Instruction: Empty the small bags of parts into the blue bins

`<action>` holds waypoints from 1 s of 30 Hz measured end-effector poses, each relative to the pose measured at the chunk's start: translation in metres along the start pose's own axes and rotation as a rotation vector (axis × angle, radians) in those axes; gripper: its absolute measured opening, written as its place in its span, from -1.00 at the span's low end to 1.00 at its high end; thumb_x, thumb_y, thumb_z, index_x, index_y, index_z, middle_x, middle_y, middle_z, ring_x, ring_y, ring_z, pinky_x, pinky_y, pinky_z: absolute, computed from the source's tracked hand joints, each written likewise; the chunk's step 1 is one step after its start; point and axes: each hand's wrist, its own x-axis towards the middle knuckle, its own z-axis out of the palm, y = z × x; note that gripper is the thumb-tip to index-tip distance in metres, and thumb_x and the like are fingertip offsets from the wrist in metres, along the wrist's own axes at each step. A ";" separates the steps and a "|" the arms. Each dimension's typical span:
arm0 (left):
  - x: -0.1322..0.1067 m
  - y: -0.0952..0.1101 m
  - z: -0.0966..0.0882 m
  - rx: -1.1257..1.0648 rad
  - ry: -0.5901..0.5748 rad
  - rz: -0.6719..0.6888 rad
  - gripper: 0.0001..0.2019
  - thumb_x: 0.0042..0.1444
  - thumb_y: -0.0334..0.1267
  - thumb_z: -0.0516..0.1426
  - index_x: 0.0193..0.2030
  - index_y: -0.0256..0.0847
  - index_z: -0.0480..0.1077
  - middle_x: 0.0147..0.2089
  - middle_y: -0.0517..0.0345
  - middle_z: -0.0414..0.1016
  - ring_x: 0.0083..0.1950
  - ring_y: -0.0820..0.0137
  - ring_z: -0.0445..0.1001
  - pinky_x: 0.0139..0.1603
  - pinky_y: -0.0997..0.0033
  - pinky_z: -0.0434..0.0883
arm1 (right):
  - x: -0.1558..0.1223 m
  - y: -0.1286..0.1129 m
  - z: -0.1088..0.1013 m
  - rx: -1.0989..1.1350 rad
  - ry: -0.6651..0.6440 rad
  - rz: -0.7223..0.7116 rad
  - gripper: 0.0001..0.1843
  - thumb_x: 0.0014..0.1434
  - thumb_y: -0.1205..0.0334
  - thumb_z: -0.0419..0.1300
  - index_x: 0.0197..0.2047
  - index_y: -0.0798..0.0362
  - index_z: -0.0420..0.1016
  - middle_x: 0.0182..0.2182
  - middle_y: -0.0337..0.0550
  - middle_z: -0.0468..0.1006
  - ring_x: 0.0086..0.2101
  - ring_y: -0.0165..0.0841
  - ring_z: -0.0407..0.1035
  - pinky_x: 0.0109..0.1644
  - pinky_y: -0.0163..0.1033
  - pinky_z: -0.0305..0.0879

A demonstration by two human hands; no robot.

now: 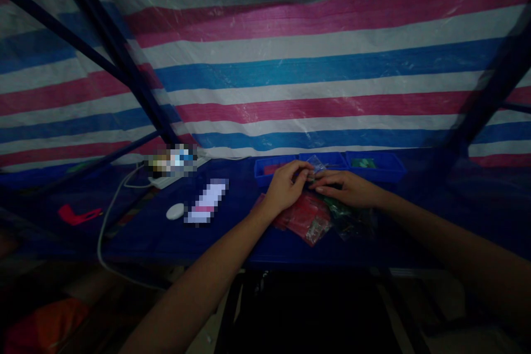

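My left hand (285,185) and my right hand (347,188) meet over the dark blue table (157,232), fingertips together. Both pinch a small clear plastic bag (316,165) held between them. Under the hands lies a pile of small bags, red ones (307,221) to the left and dark green ones (348,220) to the right. The scene is dim, so what the clear bag holds cannot be made out.
A row of blue plastic trays (373,168) stands just behind the hands. To the left lie a white power strip with cable (166,180), a white round object (175,211) and a red piece (77,214). A striped tarp (290,66) backs the table.
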 end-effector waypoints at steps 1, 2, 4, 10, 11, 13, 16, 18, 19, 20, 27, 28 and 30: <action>0.000 -0.002 0.001 -0.051 0.008 -0.023 -0.79 0.41 -0.27 0.06 0.05 -0.20 0.48 -0.02 0.02 0.62 -0.01 0.30 0.60 0.05 0.24 0.54 | 0.000 -0.001 0.000 -0.005 0.015 -0.010 -0.69 0.40 0.06 0.16 0.09 -0.14 0.64 0.18 -0.15 0.60 0.21 -0.19 0.44 0.37 0.05 0.28; 0.000 -0.003 0.002 -0.103 0.014 -0.042 -0.79 0.41 -0.25 0.07 0.06 -0.20 0.47 0.00 0.00 0.61 0.01 0.30 0.61 0.06 0.24 0.54 | 0.001 -0.002 0.000 -0.017 0.035 -0.017 -0.69 0.39 0.08 0.16 0.10 -0.14 0.64 0.15 -0.15 0.62 0.19 -0.18 0.46 0.35 0.06 0.30; 0.001 -0.006 0.004 -0.185 0.018 -0.069 -0.78 0.42 -0.22 0.07 0.08 -0.22 0.45 0.03 -0.03 0.61 0.02 0.29 0.61 0.06 0.24 0.55 | 0.001 -0.003 -0.003 -0.069 0.100 -0.020 -0.72 0.38 0.12 0.16 0.05 -0.14 0.66 0.06 -0.16 0.67 0.11 -0.16 0.52 0.29 0.06 0.37; 0.000 -0.005 0.002 -0.042 0.007 -0.076 -0.76 0.40 -0.25 0.07 0.10 -0.21 0.47 -0.02 0.01 0.62 -0.09 0.31 0.60 -0.06 0.30 0.53 | -0.002 0.000 -0.015 -0.344 0.366 0.089 -0.80 0.32 0.11 0.23 -0.10 -0.04 0.65 -0.14 -0.10 0.70 -0.16 -0.13 0.58 -0.04 -0.02 0.47; -0.001 -0.004 0.002 0.001 -0.022 -0.058 -0.76 0.39 -0.27 0.07 0.10 -0.20 0.48 -0.02 0.02 0.62 -0.08 0.31 0.60 -0.06 0.30 0.52 | -0.003 0.001 -0.016 -0.357 0.400 0.107 -0.80 0.32 0.11 0.23 -0.09 -0.03 0.64 -0.14 -0.09 0.70 -0.18 -0.14 0.57 -0.07 -0.03 0.47; -0.003 -0.004 0.003 0.070 -0.116 -0.028 -0.73 0.37 -0.30 0.09 0.15 -0.19 0.47 -0.06 0.05 0.63 -0.10 0.31 0.59 -0.06 0.30 0.51 | -0.003 0.001 -0.015 -0.358 0.454 0.124 -0.79 0.31 0.12 0.23 -0.06 -0.02 0.61 -0.12 -0.07 0.68 -0.22 -0.15 0.56 -0.11 -0.05 0.47; -0.005 -0.005 0.006 0.139 -0.243 0.014 -0.62 0.37 -0.31 0.10 0.30 -0.17 0.38 -0.04 0.04 0.63 -0.09 0.30 0.60 -0.01 0.25 0.52 | -0.002 -0.001 -0.012 -0.336 0.505 0.115 -0.80 0.32 0.13 0.23 -0.05 -0.02 0.60 -0.11 -0.07 0.68 -0.21 -0.15 0.56 -0.09 -0.04 0.48; -0.006 -0.006 0.006 0.174 -0.243 0.046 -0.59 0.38 -0.26 0.11 0.33 -0.18 0.35 0.06 -0.02 0.60 -0.01 0.27 0.59 0.08 0.19 0.51 | -0.002 -0.003 -0.010 -0.286 0.520 0.118 -0.76 0.32 0.12 0.25 0.01 -0.04 0.59 -0.09 -0.07 0.68 -0.18 -0.14 0.57 -0.06 -0.02 0.50; -0.006 -0.006 0.006 0.190 -0.224 0.056 -0.60 0.39 -0.22 0.12 0.32 -0.20 0.36 0.10 -0.05 0.59 0.03 0.25 0.58 0.11 0.16 0.51 | -0.002 -0.004 -0.010 -0.236 0.524 0.123 -0.71 0.31 0.11 0.27 0.07 -0.06 0.57 -0.08 -0.08 0.67 -0.17 -0.13 0.58 -0.05 -0.01 0.51; -0.005 -0.005 0.006 0.203 -0.198 0.058 -0.61 0.39 -0.18 0.13 0.29 -0.21 0.38 0.12 -0.07 0.58 0.04 0.24 0.57 0.13 0.14 0.51 | -0.002 -0.005 -0.009 -0.171 0.528 0.129 -0.63 0.29 0.10 0.30 0.15 -0.08 0.54 -0.07 -0.08 0.67 -0.16 -0.13 0.58 -0.03 0.00 0.52; -0.003 -0.005 0.007 -0.050 -0.118 -0.037 -0.59 0.29 -0.13 0.26 0.22 -0.21 0.43 0.05 -0.05 0.64 -0.04 0.27 0.65 0.03 0.21 0.59 | -0.001 -0.002 0.001 0.258 0.463 0.198 -0.29 0.13 0.05 0.45 0.32 -0.11 0.41 -0.18 -0.14 0.69 -0.18 -0.17 0.62 0.03 0.01 0.58; -0.003 -0.007 0.008 -0.083 -0.125 -0.054 -0.61 0.29 -0.16 0.25 0.21 -0.20 0.44 0.02 -0.03 0.65 -0.06 0.28 0.66 0.01 0.21 0.60 | -0.001 -0.001 0.002 0.290 0.441 0.199 -0.31 0.13 0.05 0.45 0.30 -0.10 0.43 -0.17 -0.13 0.70 -0.17 -0.17 0.63 0.06 0.02 0.58; -0.004 -0.010 0.009 -0.128 -0.128 -0.094 -0.64 0.30 -0.20 0.24 0.20 -0.20 0.46 -0.04 -0.01 0.68 -0.11 0.28 0.68 -0.02 0.21 0.61 | 0.000 0.000 0.004 0.343 0.422 0.190 -0.29 0.12 0.05 0.46 0.30 -0.09 0.42 -0.14 -0.12 0.70 -0.13 -0.18 0.63 0.12 0.03 0.56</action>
